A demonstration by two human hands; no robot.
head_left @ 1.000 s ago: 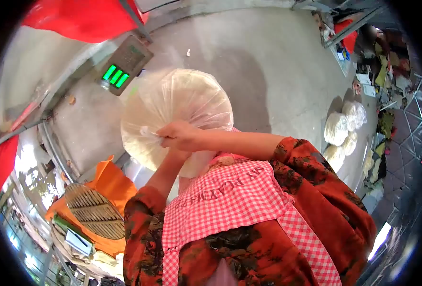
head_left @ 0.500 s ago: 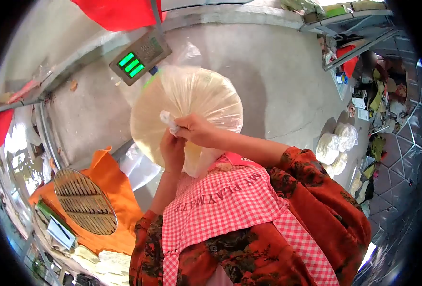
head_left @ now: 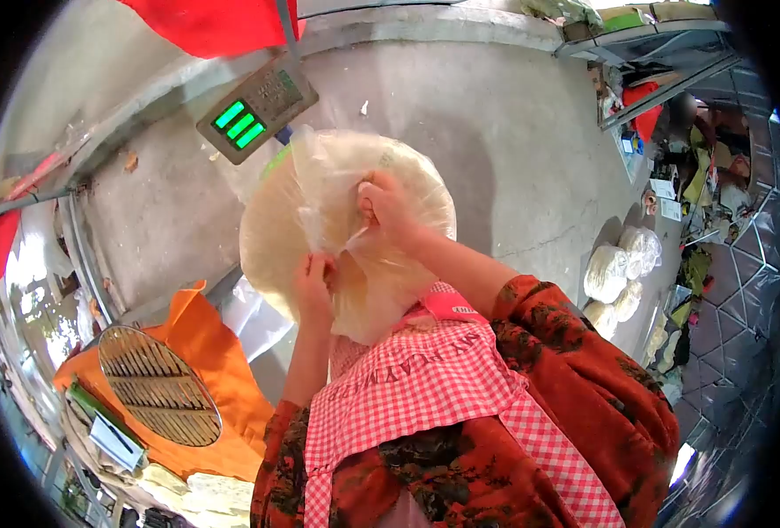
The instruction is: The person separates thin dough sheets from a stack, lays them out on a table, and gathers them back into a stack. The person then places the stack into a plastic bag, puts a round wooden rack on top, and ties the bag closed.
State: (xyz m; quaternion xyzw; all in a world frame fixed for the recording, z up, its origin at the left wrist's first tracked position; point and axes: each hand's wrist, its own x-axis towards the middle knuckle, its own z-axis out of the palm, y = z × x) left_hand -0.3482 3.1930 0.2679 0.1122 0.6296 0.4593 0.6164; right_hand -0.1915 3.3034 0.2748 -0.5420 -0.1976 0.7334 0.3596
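Observation:
A large round clear plastic bag (head_left: pixel 408 172) with pale contents stands in front of me, its gathered top loose between my hands. My left hand (head_left: pixel 313 280) pinches the plastic near the bag's lower middle. Up and to the right of it, my right hand (head_left: pixel 385 204) is closed on another part of the plastic, with the fingers curled. A stretched fold of film runs between the two hands. Just beyond the bag is a scale display (head_left: pixel 258 107) with lit green digits.
A round slatted bamboo rack (head_left: pixel 159 385) lies on orange cloth (head_left: pixel 231 387) at lower left. Several filled plastic bags (head_left: pixel 606 273) stand on the concrete floor (head_left: pixel 540 132) at right. Red cloth (head_left: pixel 223 22) hangs at the top, beside a metal post.
My hands have moved apart, the right one up and rightward, the left one slightly down. The twisted neck of the bag has come undone and spread out.

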